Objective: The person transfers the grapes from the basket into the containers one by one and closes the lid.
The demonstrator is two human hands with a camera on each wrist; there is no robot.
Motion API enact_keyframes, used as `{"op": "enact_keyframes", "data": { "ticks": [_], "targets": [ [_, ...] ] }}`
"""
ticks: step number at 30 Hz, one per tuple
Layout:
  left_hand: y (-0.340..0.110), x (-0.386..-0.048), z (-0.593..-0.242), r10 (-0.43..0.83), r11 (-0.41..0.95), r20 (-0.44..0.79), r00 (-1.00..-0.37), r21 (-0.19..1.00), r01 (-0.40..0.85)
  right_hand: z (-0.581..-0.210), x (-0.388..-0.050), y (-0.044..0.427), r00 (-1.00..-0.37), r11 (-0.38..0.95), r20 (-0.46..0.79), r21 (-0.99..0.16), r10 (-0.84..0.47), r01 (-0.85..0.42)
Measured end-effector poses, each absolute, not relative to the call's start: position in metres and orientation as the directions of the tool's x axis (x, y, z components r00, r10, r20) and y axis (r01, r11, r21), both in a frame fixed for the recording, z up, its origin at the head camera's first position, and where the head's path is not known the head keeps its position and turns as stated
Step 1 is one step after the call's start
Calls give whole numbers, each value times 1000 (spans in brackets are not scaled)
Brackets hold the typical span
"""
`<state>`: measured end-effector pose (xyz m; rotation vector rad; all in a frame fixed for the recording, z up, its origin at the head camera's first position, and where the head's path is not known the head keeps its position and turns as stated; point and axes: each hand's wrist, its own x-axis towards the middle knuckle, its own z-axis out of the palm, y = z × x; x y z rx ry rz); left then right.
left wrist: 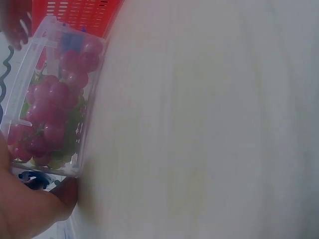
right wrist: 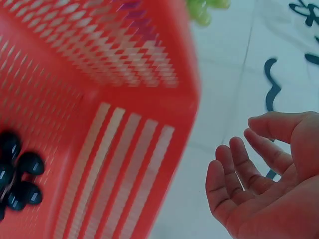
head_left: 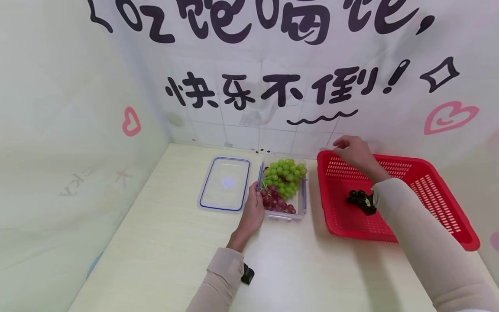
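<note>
A clear plastic box (head_left: 302,203) holds green grapes (head_left: 286,173) and red grapes (head_left: 274,199); the red ones (left wrist: 52,99) show through its wall in the left wrist view. My left hand (head_left: 253,212) holds the box by its left side, with the thumb and palm (left wrist: 30,204) against its end. My right hand (head_left: 352,151) is raised over the back left edge of the red basket (head_left: 331,208). In the right wrist view its relaxed fingers hold nothing, and the hand (right wrist: 269,184) is beside the basket wall. Dark grapes (head_left: 356,197) lie in the basket.
A clear lid with a blue seal (head_left: 225,184) lies flat on the table (head_left: 167,242), left of the box. Behind is a wall covering (head_left: 241,117) with dark lettering and pink hearts. The basket takes up the table's right side.
</note>
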<state>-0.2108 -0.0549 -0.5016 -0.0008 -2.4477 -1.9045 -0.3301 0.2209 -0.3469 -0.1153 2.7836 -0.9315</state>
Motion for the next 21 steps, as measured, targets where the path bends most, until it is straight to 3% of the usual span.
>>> {"op": "enact_keyframes", "data": {
  "ticks": [8,16,21],
  "targets": [
    [-54,-212,-502,-25,245,14,-1000,970,8,-362,-330,265,-948,844,-286,-535,-141,36],
    [-54,-213,-503,-25,250,15,-1000,968,8,-377,-327,291,-826,867,-522,-491,-214,86],
    [-55,-213,-504,-28,253,22,-999,967,14,-386,-324,300,-751,870,-640,-453,-163,196]
  ]
}}
